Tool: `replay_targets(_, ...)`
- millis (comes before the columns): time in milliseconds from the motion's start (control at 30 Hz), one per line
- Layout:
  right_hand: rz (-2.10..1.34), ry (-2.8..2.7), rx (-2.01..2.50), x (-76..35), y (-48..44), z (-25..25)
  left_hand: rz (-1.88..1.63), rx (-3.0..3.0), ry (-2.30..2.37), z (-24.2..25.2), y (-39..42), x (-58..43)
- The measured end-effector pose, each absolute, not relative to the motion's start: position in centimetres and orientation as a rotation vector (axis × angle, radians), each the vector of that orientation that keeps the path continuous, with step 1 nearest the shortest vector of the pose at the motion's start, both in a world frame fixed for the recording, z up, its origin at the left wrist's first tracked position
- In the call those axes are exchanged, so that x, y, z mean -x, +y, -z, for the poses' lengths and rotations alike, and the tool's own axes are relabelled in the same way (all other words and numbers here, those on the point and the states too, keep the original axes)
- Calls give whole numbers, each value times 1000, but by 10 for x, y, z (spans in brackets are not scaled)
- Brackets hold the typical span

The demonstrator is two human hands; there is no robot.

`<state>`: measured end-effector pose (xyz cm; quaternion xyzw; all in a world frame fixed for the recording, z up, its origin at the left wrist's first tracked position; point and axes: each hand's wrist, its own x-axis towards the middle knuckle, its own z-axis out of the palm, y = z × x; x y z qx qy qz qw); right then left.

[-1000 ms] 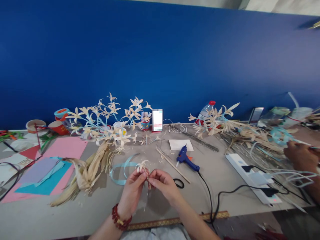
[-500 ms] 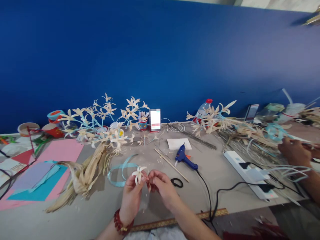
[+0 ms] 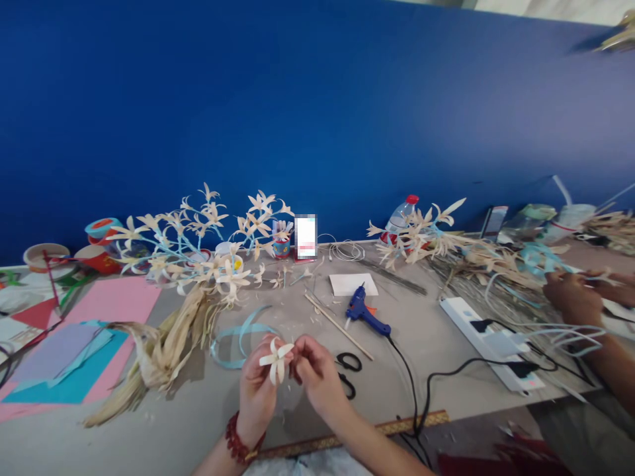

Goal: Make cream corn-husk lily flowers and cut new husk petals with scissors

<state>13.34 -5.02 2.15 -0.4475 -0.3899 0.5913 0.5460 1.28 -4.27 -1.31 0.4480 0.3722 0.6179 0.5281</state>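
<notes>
My left hand, with a red bead bracelet on its wrist, pinches a cream-white paper-like flower. The petals spread open and face me. Close against it, my right hand has its fingers closed together behind the flower; what they grip is hidden. Black scissor handles show on the table beside my right hand, partly covered by it. A loop of light blue ribbon lies left of my left hand. Further off rests a blue glue gun.
Flower branches stand at the back left, above dried husks and coloured paper. A thin stick lies mid-table. To the right are a white power strip with cables and another person's hands.
The flower has turned toward me and sits slightly lower. My right hand has shifted slightly, and more of the scissor handles shows. The view has moved a little.
</notes>
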Motion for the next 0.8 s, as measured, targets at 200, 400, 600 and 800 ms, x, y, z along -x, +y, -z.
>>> replay_targets(200,-1419,-962,1070,-133,-46,-19,-1503,-759,813,-7,-37,-25)
replay_targets(400,-857,-1449,1271,-139,-43,-24,-1473,-627,736,-19,-33,-30)
replay_targets(600,-995,-1660,1354,-175,-45,-24,-1392,-520,695,-11,-27,-23)
replay_targets(800,-488,-2047,1776,-223,-80,-6,-1389,-449,751,-2,-24,-15)
